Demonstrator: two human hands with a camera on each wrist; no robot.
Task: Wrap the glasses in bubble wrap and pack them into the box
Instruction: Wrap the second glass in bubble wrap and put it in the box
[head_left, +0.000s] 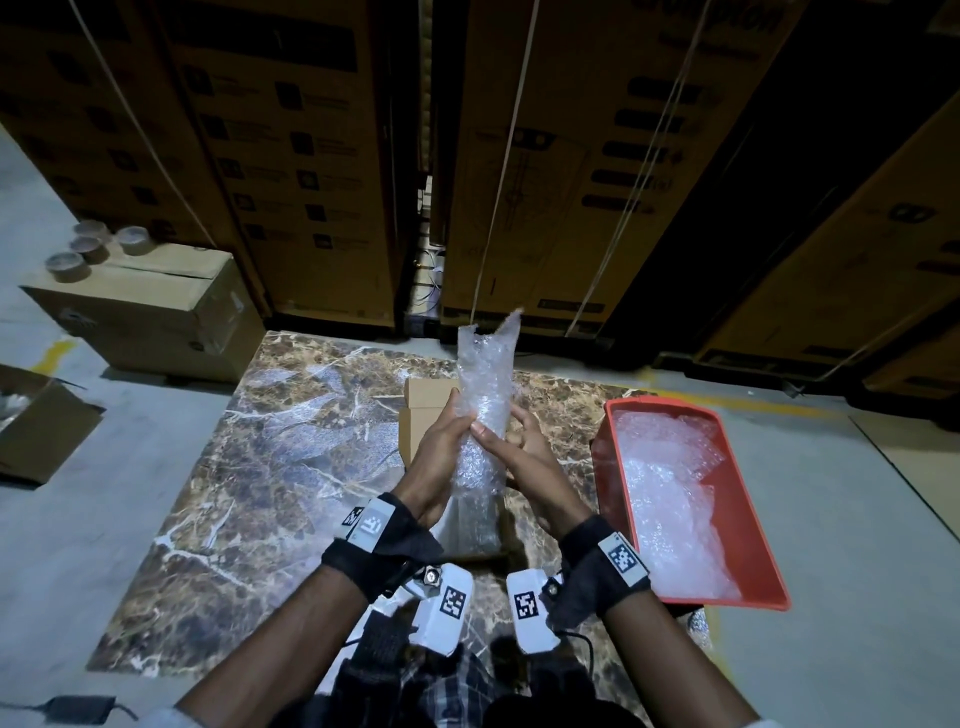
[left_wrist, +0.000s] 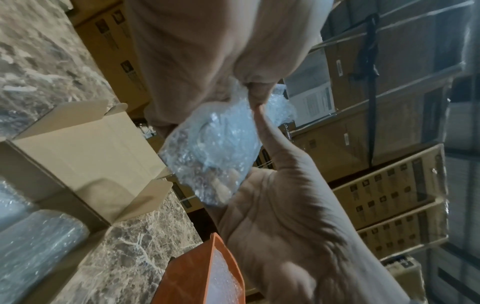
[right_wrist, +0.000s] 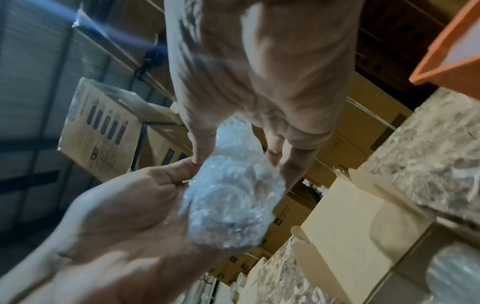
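marble slab (head_left: 270, 467), perhaps tape rolls (head_left: 88, 249), stacked cartons (head_left: 291, 156)

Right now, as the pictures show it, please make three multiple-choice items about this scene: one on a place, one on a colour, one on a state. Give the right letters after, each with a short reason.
1. Where does the tray of bubble wrap stand, as the person sees it?
A. right of the cardboard box
B. left of the cardboard box
C. on the floor

2. Which colour is this tray?
A. blue
B. red
C. green

3. How is the wrapped bundle held?
A. it lies alone on the table
B. one hand holds it
C. both hands hold it

Answers:
1 A: the tray sits on the marble table, to the right of the cardboard box.
2 B: its walls are red.
3 C: the left hand and the right hand both hold the wrapped bundle, above the box.
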